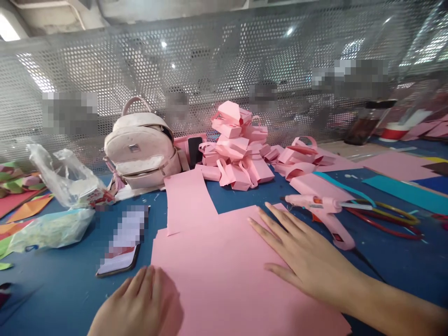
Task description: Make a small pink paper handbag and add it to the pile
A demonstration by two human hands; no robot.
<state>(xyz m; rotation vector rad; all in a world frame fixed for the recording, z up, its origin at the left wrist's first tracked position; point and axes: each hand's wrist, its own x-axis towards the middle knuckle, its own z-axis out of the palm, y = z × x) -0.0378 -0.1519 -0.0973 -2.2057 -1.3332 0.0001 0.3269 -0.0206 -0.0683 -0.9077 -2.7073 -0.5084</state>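
Note:
A large pink paper sheet [224,275] lies in front of me on the blue table, with what look like more sheets under its edges. My right hand [294,252] is spread flat on its right side, fingers apart. At the sheet's lower left edge, the fingers of my left hand [135,298] are curled and pressed together on the paper; the fingertips and thumb are hidden. A narrower pink paper piece [189,198] overlaps the sheet's far left corner. Just beyond my right hand lies a pink hot glue gun [324,212].
Folded pink paper boxes [238,149] are piled at the back, beside a pale backpack [140,144]. A phone [122,242] and plastic bags [52,228] lie to the left. Turquoise paper [406,189] and looped strips [388,217] are at the right. A perforated metal screen [210,60] stands behind.

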